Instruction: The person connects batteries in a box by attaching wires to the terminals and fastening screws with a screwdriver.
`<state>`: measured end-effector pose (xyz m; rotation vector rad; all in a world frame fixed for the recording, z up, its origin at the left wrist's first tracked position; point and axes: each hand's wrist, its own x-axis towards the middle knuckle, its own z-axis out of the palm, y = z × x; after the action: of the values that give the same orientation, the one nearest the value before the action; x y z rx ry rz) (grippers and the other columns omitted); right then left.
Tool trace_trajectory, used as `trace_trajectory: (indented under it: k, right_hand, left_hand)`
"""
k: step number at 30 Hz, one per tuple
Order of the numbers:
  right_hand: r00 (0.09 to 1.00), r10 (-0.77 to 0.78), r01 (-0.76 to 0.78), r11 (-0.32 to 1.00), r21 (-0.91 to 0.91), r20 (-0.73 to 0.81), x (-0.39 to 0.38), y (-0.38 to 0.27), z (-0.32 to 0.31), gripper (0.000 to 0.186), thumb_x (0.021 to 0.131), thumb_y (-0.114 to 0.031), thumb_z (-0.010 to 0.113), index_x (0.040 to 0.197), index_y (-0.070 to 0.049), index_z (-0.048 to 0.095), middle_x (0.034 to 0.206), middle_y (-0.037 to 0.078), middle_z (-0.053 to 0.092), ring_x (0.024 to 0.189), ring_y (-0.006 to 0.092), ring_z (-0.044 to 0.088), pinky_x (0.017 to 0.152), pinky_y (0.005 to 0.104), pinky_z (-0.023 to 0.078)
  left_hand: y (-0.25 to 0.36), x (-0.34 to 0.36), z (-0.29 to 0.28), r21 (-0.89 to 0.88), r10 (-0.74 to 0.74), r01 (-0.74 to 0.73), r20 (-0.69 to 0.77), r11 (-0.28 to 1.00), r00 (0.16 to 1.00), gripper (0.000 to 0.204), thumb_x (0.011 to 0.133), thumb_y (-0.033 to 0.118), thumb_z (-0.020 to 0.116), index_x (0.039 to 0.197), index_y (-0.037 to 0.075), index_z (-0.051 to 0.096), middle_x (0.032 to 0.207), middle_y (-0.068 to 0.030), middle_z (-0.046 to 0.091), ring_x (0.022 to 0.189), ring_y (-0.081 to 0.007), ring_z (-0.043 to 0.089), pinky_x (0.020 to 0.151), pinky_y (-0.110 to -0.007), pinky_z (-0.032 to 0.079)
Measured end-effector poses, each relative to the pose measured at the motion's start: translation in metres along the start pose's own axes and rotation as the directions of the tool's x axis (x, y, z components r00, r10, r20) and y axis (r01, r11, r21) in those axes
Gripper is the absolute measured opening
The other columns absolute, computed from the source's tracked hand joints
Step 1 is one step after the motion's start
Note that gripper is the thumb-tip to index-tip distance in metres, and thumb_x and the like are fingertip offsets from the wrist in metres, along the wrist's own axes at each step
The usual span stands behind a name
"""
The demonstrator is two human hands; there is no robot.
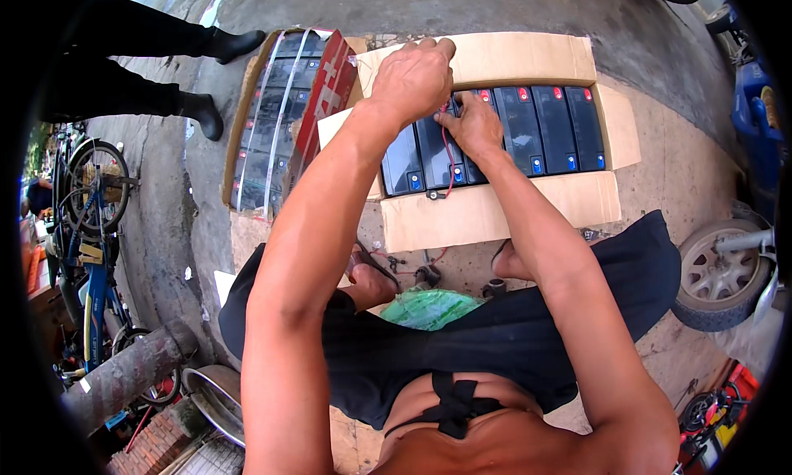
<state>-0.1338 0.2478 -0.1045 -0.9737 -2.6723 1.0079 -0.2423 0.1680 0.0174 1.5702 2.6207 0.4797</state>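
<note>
An open cardboard box (pixel 503 215) lies before my feet with a row of black batteries (pixel 553 132) in it, red terminals along the far edge and blue ones along the near edge. My left hand (pixel 415 77) is closed above the far end of the batteries; what its curled fingers hold is hidden. Just right of it, my right hand (pixel 480 130) pinches a thin red wire (pixel 451 163) by a far terminal. The wire runs down over a battery to a small dark end piece at the near flap.
A second box (pixel 318 103), red-sided and strapped, holds more batteries on the left. A person's dark boots (pixel 202 116) stand beyond it. A green plastic bag (pixel 431 308) lies between my feet. There is a wheel (pixel 718 269) on the right and a bicycle (pixel 95 203) on the left.
</note>
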Motion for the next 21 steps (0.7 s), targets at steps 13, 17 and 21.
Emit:
trace_trajectory:
  k: [13, 17, 21]
  right_hand:
    - [0.980, -0.134, 0.186, 0.877, 0.444, -0.147, 0.012, -0.002, -0.009, 0.035, 0.083, -0.009, 0.059, 0.118, -0.009, 0.057, 0.113, 0.015, 0.059, 0.101, 0.0321, 0.060, 0.086, 0.0372, 0.047]
    - [0.978, -0.209, 0.186, 0.857, 0.481, -0.007, 0.022, -0.009, -0.021, 0.028, 0.085, -0.011, 0.055, 0.112, -0.003, 0.058, 0.100, 0.020, 0.065, 0.096, 0.0365, 0.062, 0.083, 0.0398, 0.048]
    - [0.987, -0.161, 0.151, 0.939, 0.310, 0.008, 0.019, -0.034, -0.044, 0.026, 0.085, -0.018, 0.056, 0.105, -0.002, 0.058, 0.093, 0.021, 0.066, 0.092, 0.0379, 0.062, 0.079, 0.0418, 0.048]
  left_hand:
    - [0.003, -0.001, 0.003, -0.047, 0.028, -0.024, 0.095, 0.999, 0.995, 0.031, 0.089, 0.021, 0.052, 0.110, -0.001, 0.056, 0.111, -0.0250, 0.058, 0.101, -0.0377, 0.059, 0.085, -0.044, 0.048]
    - [0.011, -0.001, 0.008, -0.054, -0.087, 0.088, 0.021, 0.995, 0.996, 0.036, 0.089, 0.029, 0.051, 0.108, -0.001, 0.057, 0.111, -0.0249, 0.058, 0.102, -0.0374, 0.059, 0.085, -0.043, 0.048]
    - [0.021, 0.003, -0.009, 0.034, -0.192, 0.191, 0.055, 0.981, 0.980, 0.035, 0.087, 0.029, 0.052, 0.105, -0.001, 0.058, 0.101, -0.0222, 0.064, 0.097, -0.0361, 0.062, 0.085, -0.042, 0.048]
